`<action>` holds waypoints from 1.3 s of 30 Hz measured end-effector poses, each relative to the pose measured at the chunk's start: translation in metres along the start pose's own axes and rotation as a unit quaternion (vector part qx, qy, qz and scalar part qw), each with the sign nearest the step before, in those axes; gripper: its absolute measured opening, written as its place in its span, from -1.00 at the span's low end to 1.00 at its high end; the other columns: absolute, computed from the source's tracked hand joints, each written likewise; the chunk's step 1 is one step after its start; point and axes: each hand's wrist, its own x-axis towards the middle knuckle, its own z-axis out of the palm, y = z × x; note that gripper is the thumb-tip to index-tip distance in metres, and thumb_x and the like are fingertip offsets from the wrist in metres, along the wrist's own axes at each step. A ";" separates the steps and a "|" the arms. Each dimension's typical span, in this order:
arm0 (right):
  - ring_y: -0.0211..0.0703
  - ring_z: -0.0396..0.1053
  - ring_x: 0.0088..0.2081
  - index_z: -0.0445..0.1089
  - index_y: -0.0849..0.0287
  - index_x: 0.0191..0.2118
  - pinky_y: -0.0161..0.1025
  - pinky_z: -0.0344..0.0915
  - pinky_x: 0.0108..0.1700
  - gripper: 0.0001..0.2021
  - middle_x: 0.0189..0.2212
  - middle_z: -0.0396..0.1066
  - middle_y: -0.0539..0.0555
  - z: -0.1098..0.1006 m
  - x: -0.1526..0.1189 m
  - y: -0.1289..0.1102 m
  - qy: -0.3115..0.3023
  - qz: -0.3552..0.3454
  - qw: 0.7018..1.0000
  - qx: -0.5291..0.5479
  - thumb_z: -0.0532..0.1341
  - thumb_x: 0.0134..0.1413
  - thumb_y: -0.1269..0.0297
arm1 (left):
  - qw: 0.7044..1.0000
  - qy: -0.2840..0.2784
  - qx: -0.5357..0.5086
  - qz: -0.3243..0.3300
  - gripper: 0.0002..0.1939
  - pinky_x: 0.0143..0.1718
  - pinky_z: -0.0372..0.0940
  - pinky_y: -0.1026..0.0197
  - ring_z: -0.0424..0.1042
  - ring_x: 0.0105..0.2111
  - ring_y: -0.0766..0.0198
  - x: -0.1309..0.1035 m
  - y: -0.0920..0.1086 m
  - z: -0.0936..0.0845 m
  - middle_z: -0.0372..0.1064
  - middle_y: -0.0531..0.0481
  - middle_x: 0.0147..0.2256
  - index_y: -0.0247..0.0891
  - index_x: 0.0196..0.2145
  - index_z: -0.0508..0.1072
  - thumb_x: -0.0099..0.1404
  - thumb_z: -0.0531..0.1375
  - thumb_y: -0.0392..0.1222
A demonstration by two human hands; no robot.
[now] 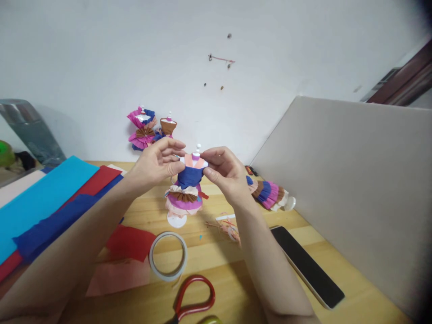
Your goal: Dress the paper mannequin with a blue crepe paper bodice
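A miniature dress form [190, 177] stands upright on a round white base, tilted slightly. Its paper dress has a blue bodice, peach shoulder straps, a brown pleated fan at the waist and a purple skirt with pale ruffles. My left hand [157, 159] pinches one shoulder of the form, thumb in front and fingers behind. At the opposite shoulder, my right hand [225, 173] holds on with its thumb at the bodice edge; its fingertips are partly hidden. In front of the base lies a roll of tape [151, 256], beside red-handled scissors [213, 294] cut off by the lower edge.
Coloured crepe paper sheets [57, 182] spread over the left side. Two dressed forms [145, 135] stand against the wall; another dressed form [269, 194] lies on its side at right. A phone [307, 265], paper scraps [231, 229] and a white panel [337, 180] are also there.
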 end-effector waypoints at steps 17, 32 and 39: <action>-0.07 0.46 -0.01 0.37 0.06 -0.05 -0.10 0.43 0.00 -0.55 -0.07 0.51 0.13 -0.004 0.002 0.007 0.014 0.009 1.000 -0.017 0.40 -0.04 0.02 | 0.998 0.016 -0.020 -0.049 -0.42 -0.18 0.41 0.08 0.53 -0.22 0.12 0.000 0.002 -0.005 0.53 -0.19 -0.18 -0.32 -0.04 0.41 0.18 0.27 0.22; -0.13 0.50 -0.21 0.39 0.07 -0.05 -0.12 0.44 -0.12 -0.53 -0.19 0.56 0.09 -0.008 0.005 0.022 0.023 0.043 0.998 0.036 0.41 -0.08 0.02 | 0.984 0.025 -0.112 -0.134 -0.33 -0.13 0.33 0.08 0.49 -0.20 0.10 -0.013 0.000 0.000 0.51 -0.20 -0.23 -0.33 -0.03 0.44 0.17 0.22 0.32; -0.21 0.44 -0.35 0.42 0.09 -0.10 -0.18 0.43 -0.19 -0.51 -0.40 0.49 -0.01 -0.010 0.008 0.024 0.009 0.059 0.998 0.036 0.43 -0.14 -0.03 | 0.981 0.037 -0.123 -0.144 -0.36 -0.11 0.30 0.07 0.47 -0.17 0.10 -0.017 0.003 0.007 0.49 -0.18 -0.21 -0.32 0.01 0.42 0.19 0.25 0.26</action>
